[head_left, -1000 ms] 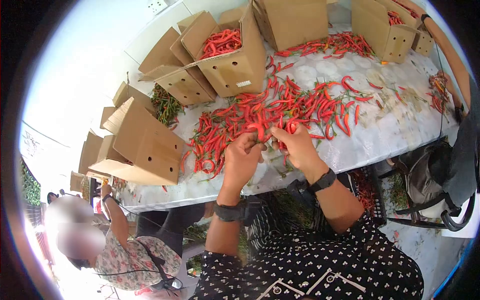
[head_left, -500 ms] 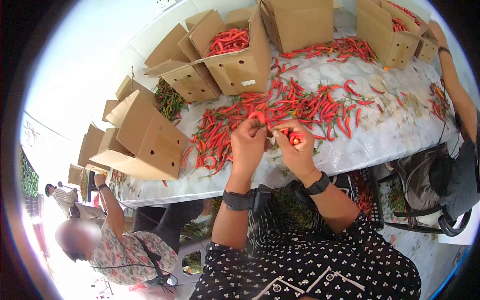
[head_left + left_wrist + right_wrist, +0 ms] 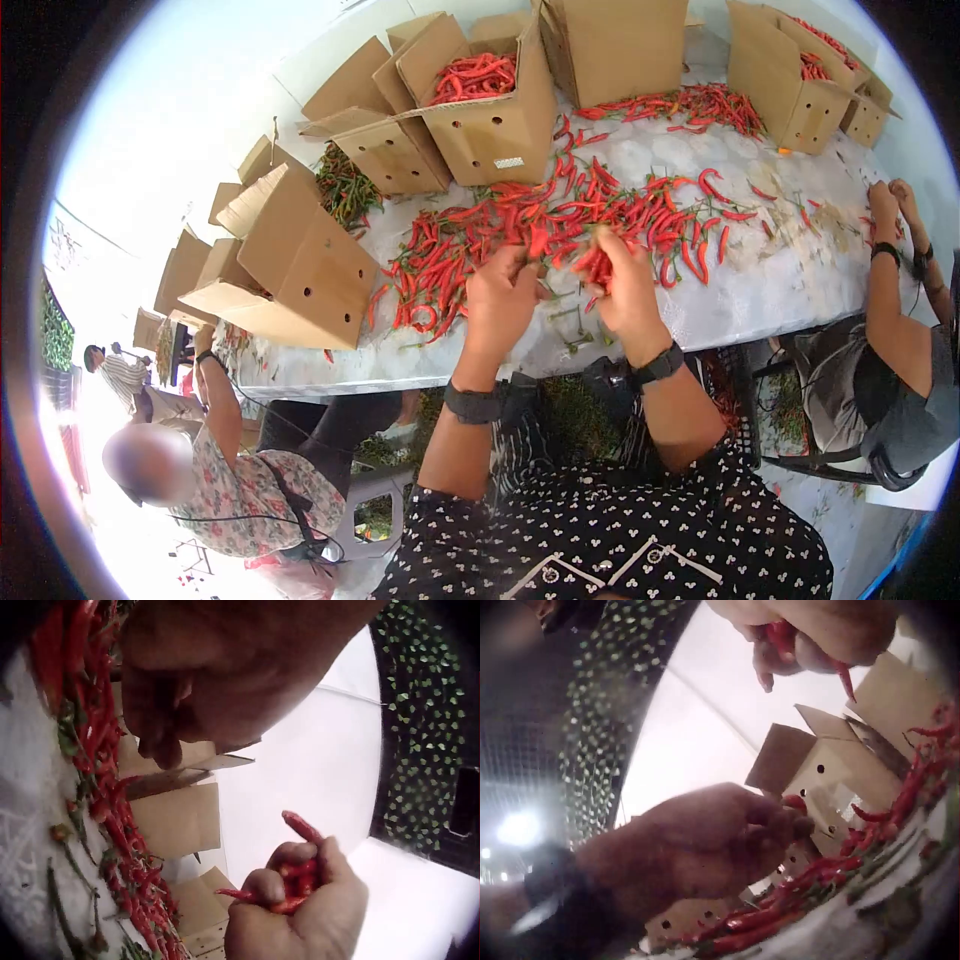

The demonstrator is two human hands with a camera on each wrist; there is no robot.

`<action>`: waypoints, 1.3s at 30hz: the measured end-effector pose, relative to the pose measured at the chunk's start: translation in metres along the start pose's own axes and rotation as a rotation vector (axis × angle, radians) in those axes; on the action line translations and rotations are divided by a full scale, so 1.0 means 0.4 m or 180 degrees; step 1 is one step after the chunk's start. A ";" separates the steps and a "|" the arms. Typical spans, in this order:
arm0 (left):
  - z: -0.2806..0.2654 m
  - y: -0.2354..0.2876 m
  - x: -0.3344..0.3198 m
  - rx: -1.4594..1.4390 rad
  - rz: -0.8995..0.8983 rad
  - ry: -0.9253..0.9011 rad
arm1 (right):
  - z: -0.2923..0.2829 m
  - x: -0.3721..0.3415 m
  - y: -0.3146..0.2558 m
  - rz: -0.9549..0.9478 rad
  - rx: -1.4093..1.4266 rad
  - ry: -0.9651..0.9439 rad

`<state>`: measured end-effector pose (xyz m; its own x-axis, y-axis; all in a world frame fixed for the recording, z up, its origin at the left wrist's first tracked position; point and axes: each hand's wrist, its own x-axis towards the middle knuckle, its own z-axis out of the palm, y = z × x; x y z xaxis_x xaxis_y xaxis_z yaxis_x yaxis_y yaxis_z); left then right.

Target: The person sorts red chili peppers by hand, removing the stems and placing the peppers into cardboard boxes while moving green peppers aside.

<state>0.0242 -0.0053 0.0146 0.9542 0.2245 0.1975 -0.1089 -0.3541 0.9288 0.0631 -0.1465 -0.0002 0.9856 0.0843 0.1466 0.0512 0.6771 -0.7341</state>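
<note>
My right hand (image 3: 630, 285) grips a small bunch of red chili peppers (image 3: 298, 879) in its curled fingers, tips poking out past the thumb. To its left, my left hand (image 3: 500, 300) pinches a red chili pepper (image 3: 538, 240) at its fingertips, blurred in the head view. In the right wrist view a red bit of it shows beyond the left hand's fingers. Both hands are raised over the near edge of a spread heap of red chili peppers (image 3: 440, 265), a short gap between them. Loose green stems (image 3: 570, 325) lie on the table below.
Open cardboard boxes stand along the back and left, one box (image 3: 490, 135) filled with red chilies. Green chilies (image 3: 345, 190) are piled between boxes. One person (image 3: 235, 490) sits at left; another person's hands (image 3: 890, 205) work at the table's right end.
My hands were together at the fingertips and have drawn apart, the right one moving right with its bunch. The person at right has brought an arm down from the boxes to the table.
</note>
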 end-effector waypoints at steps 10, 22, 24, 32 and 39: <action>0.005 0.024 -0.041 0.1110 0.1353 -0.0521 | -0.028 0.025 -0.001 0.1867 -0.0377 -0.0390; -0.002 -0.004 -0.086 -0.0310 -0.0383 -0.0388 | 0.016 -0.011 0.027 0.0857 -0.0338 -0.0275; -0.013 -0.015 -0.087 -0.1277 -0.0935 -0.0405 | 0.011 0.000 0.028 0.0910 -0.0071 -0.0083; -0.049 -0.026 -0.093 0.0775 0.0980 -0.0188 | -0.008 0.024 0.040 0.1270 0.1187 0.0040; -0.185 -0.065 -0.084 0.2823 0.0972 0.0003 | 0.008 0.031 0.088 0.1434 0.1682 -0.0157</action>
<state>-0.0257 0.0634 0.0070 0.9191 0.0084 0.3940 -0.1021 -0.9605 0.2587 0.0768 -0.1191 -0.0221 0.8833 0.4652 -0.0574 -0.4586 0.8324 -0.3110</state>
